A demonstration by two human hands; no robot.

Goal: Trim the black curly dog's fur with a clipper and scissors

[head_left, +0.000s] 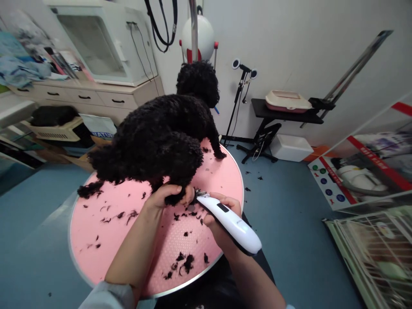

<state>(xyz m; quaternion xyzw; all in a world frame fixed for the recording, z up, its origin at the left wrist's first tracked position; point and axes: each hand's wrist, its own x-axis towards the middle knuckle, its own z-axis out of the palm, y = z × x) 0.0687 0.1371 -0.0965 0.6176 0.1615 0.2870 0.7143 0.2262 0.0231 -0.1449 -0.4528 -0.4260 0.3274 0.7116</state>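
A round pink table [170,240] sits in the middle of the room. A curly black dog [157,133] stands on it, with its head turned away. The left hand [160,196] is wrapped around one of the dog's back feet [174,200]. The right hand [222,234] grips a white hair clipper [233,221]. The clipper's tip is right by that foot, but I can't tell if they touch. Little bits of black hair [189,262] lie all over the table.
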